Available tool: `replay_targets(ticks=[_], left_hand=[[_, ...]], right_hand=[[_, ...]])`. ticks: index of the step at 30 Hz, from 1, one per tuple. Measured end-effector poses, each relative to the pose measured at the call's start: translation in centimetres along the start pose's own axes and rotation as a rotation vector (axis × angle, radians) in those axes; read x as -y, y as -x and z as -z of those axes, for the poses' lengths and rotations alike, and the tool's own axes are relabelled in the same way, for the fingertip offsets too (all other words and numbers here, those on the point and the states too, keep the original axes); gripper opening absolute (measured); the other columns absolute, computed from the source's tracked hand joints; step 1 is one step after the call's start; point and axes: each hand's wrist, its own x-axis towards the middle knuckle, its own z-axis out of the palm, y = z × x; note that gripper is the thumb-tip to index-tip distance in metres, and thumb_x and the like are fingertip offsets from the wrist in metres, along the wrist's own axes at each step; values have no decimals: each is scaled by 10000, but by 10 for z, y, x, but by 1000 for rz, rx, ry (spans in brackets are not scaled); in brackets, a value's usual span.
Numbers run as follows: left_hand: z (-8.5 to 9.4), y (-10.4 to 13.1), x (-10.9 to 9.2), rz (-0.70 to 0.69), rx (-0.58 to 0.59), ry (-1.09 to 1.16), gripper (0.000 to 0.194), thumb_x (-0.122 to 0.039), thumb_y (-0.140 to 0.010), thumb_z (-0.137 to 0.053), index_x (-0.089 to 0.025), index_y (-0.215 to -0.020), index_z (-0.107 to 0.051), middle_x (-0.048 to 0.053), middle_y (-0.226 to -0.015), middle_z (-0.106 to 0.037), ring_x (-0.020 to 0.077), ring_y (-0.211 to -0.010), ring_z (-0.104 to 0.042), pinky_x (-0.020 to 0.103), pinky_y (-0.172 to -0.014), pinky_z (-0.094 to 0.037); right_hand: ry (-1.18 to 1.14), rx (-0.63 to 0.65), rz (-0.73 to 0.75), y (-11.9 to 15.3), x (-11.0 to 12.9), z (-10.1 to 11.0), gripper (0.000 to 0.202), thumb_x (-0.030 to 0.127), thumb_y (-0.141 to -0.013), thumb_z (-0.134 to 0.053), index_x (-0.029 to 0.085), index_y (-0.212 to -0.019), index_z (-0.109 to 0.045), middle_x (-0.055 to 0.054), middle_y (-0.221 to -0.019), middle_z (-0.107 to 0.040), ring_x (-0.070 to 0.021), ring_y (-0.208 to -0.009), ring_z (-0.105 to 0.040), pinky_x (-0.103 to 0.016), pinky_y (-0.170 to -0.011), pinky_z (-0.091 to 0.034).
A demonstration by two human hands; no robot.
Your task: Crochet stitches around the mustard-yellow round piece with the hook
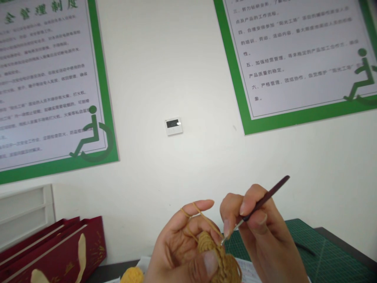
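Note:
Low in the view, my left hand (182, 243) pinches a tan crocheted piece (219, 257) between thumb and fingers. Tan yarn (203, 215) loops round its raised index finger and runs down to the piece. My right hand (262, 224) grips a crochet hook (266, 198) with a dark handle, held like a pen. The metal tip of the hook touches the top edge of the crocheted piece. Part of the piece is covered by my left thumb, and its lower end reaches the bottom of the frame.
A green cutting mat (315, 247) lies on the table at right, with a thin black object (304, 248) on it. At lower left are dark red paper bags (59, 255) and a yellow yarn ball (132, 275). Green-framed posters (103, 98) and a small white panel (173, 129) hang on the wall.

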Motion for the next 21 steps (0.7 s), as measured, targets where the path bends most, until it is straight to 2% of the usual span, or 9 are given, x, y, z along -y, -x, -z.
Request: replay_targets(ticks=[7, 14, 21], left_hand=[[2, 0, 2, -14, 3, -7, 492, -209, -702, -934, -290, -1168, -799, 25, -813, -731, 128, -663, -633, 245, -605, -488], [1, 0, 2, -14, -6, -9, 494, -201, -701, -935, -295, -1167, -799, 28, -822, -733, 136, -678, -648, 250, -614, -494], [2, 0, 2, -33, -19, -1, 471, -172, -727, -910, -295, -1167, -797, 35, -838, -736, 160, -716, -658, 277, -641, -510]], right_hand=[[108, 28, 145, -2, 3, 0, 136, 411, -1020, -585, 324, -995, -685, -3, -804, -748, -168, -740, -653, -306, -671, -513], [203, 31, 169, 1, 5, 1, 125, 407, -1023, -579, 336, -999, -679, 2, -817, -742, -175, -746, -658, -327, -680, -504], [393, -38, 301, 2, 9, -6, 106, 379, -1010, -607, 352, -998, -709, -6, -783, -763, -205, -718, -666, -384, -690, -480]])
